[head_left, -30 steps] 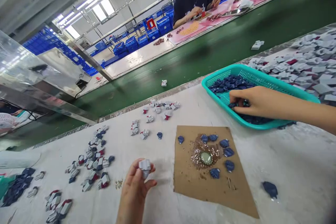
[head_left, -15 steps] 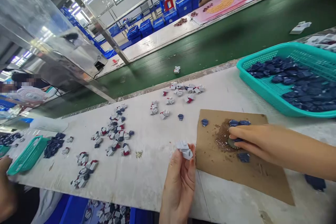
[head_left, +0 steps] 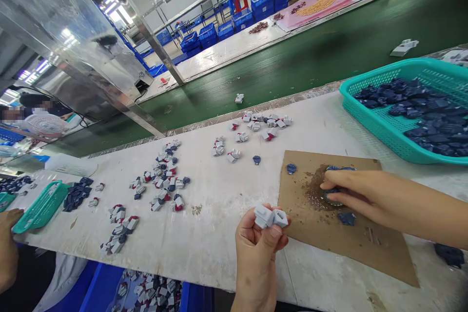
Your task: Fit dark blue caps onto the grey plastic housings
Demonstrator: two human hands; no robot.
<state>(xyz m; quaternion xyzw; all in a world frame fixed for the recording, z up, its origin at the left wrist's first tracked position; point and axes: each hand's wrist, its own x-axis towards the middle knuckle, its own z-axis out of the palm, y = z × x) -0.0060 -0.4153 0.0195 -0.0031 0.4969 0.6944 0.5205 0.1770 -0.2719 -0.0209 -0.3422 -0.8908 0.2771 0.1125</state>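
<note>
My left hand [head_left: 258, 246] is closed around a small grey plastic part [head_left: 269, 217], held up near the front edge of the white worktable [head_left: 204, 234]. My right hand [head_left: 351, 192] reaches over a brown cardboard sheet [head_left: 351, 239], its fingertips pinched on a small dark blue part [head_left: 331, 191] at the glittery stained patch. Other dark blue parts [head_left: 346, 218] lie on the cardboard beside it.
A teal basket [head_left: 369, 117] of dark blue parts stands at the right. Grey, red and blue assembled pieces [head_left: 164, 183] lie scattered over the table. A green conveyor belt [head_left: 292, 68] runs behind. Another person's hand [head_left: 7, 239] and a second teal basket [head_left: 40, 207] are at far left.
My right hand left the teal basket and came down onto the cardboard. My left hand turned the grey part and closed more tightly. The view swung left.
</note>
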